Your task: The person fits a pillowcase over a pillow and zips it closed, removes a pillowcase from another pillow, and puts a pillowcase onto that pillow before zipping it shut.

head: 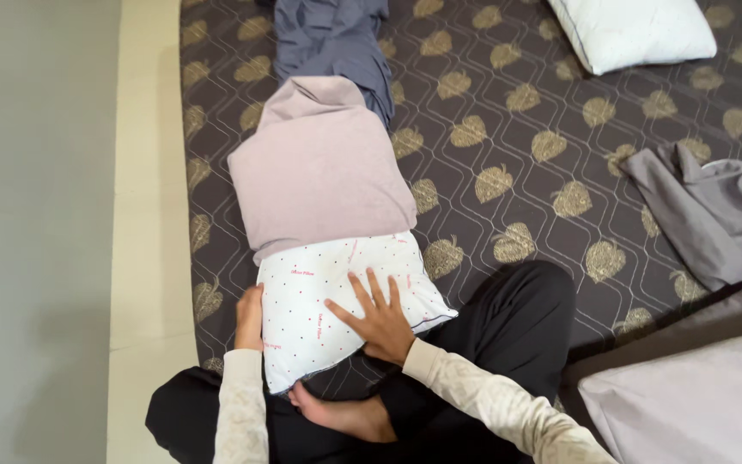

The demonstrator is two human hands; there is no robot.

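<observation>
We see the white dotted pillow point(337, 301) lying on the patterned mattress point(517, 172), its long axis running away from us, far end tucked inside the mauve pillowcase point(319, 167). Our right hand point(380, 318) presses flat on it, fingers spread; our left hand point(249, 316) curls around its near left edge.

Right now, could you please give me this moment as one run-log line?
left hand: grips pillow edge | right hand: flat on white dotted pillow | mauve pillowcase: covers far half | surface: patterned mattress
</observation>
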